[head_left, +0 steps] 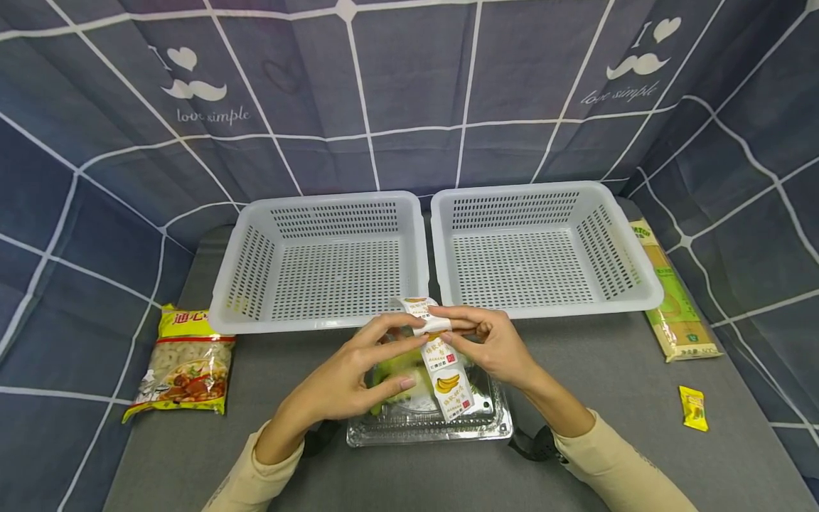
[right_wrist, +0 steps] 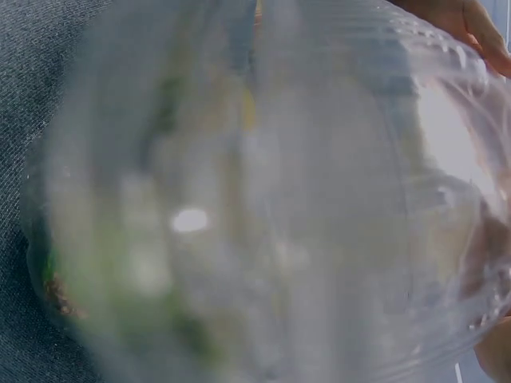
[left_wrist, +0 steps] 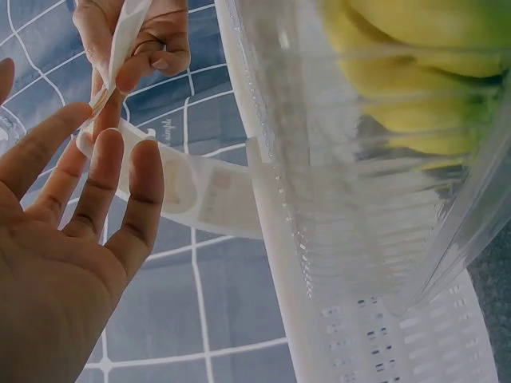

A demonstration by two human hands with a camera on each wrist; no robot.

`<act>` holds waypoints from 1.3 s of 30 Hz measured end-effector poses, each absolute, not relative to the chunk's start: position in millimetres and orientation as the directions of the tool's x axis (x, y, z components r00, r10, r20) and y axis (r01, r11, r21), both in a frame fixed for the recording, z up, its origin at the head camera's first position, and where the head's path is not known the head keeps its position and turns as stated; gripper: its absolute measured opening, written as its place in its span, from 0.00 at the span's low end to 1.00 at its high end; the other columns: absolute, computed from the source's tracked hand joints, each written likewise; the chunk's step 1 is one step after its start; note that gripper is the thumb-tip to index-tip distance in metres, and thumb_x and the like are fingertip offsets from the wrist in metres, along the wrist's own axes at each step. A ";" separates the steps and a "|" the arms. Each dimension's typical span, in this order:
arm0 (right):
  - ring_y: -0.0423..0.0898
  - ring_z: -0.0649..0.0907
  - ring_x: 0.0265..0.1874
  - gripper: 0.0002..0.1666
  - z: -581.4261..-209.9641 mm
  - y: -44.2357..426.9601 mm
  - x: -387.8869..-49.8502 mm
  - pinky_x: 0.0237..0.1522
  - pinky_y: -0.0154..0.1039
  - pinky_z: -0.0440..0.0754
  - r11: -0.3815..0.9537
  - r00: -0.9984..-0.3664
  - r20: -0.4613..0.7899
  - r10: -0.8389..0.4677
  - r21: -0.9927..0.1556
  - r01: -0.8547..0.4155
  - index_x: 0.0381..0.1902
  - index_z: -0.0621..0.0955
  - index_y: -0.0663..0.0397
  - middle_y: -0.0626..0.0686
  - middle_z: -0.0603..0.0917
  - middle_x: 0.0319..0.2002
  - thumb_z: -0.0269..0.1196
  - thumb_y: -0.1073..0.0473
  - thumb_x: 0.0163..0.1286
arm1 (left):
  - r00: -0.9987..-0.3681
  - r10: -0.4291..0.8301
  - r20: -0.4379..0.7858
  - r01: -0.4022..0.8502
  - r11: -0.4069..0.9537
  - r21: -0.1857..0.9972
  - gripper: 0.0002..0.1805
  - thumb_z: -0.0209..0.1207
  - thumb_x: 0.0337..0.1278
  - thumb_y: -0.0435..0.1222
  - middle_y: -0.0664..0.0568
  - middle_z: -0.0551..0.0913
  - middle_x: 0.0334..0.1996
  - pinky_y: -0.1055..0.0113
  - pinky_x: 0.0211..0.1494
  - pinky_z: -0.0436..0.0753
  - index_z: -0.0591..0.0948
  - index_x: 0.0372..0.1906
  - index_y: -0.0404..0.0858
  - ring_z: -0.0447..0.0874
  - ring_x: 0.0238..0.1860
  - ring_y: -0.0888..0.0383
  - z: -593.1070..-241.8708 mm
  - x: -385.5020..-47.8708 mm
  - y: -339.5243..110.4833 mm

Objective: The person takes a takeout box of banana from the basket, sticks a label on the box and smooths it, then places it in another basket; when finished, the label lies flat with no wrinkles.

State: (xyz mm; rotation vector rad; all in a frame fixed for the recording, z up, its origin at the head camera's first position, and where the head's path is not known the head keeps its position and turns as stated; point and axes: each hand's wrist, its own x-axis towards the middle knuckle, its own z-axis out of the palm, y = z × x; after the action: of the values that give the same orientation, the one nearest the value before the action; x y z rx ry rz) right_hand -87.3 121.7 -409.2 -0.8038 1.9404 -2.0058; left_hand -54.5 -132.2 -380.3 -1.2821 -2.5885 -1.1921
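My right hand (head_left: 495,341) pinches a strip of white stickers (head_left: 448,377) printed with bananas, which hangs over a clear plastic clamshell box (head_left: 429,430). From the other side the straight fingers of my left hand (head_left: 342,377) touch the strip, its thumb standing apart. In the left wrist view, the left hand (left_wrist: 68,247) is spread, with fingertips at the strip (left_wrist: 188,187) that the right hand (left_wrist: 152,40) holds. Yellow-green bananas (left_wrist: 431,88) lie inside the box. The blurred box (right_wrist: 319,199) fills most of the right wrist view, hiding most of the hands.
Two white perforated baskets (head_left: 220,284) (head_left: 649,288) stand side by side behind the box. A yellow-and-red food bag (head_left: 188,363) lies at left. On the right are a green-and-tan packet (head_left: 681,306) and a small yellow wrapped packet (head_left: 694,408). Tile-patterned cloth (head_left: 416,85) encloses the back and sides.
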 end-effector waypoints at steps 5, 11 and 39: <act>0.37 0.86 0.36 0.23 -410.8 121.8 -87.3 0.21 0.27 0.76 -0.068 -0.818 0.211 -0.534 -0.976 -0.208 0.60 0.75 0.73 0.69 0.84 0.49 0.60 0.74 0.66 | -0.653 0.691 0.310 0.685 0.364 0.631 0.32 0.64 0.60 0.40 0.53 0.66 0.69 0.57 0.64 0.74 0.71 0.70 0.45 0.65 0.69 0.56 -381.2 -53.6 -131.5; 0.39 0.87 0.38 0.24 -413.5 124.2 -88.8 0.37 0.35 0.85 -0.060 -0.796 0.244 -0.554 -0.965 -0.254 0.61 0.75 0.71 0.67 0.85 0.45 0.61 0.71 0.66 | -0.649 0.697 0.304 0.672 0.337 0.660 0.33 0.63 0.62 0.41 0.53 0.67 0.68 0.57 0.65 0.73 0.69 0.71 0.43 0.67 0.67 0.56 -383.5 -53.9 -131.6; 0.42 0.81 0.16 0.18 -420.6 153.1 -82.1 0.13 0.37 0.79 -0.059 -0.742 0.178 -0.646 -0.981 -0.184 0.53 0.76 0.66 0.63 0.82 0.37 0.61 0.75 0.64 | -0.622 0.573 0.534 0.636 -0.028 0.771 0.23 0.60 0.61 0.26 0.40 0.73 0.59 0.65 0.63 0.75 0.75 0.62 0.28 0.72 0.63 0.51 -376.7 -46.6 -174.1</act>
State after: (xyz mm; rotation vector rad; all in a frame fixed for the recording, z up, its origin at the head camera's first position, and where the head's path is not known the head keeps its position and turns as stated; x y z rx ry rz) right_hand -82.1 153.1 -420.6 -0.8865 1.8785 -1.8604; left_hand -46.6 -174.1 -376.7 -1.3402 -2.1511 -1.7619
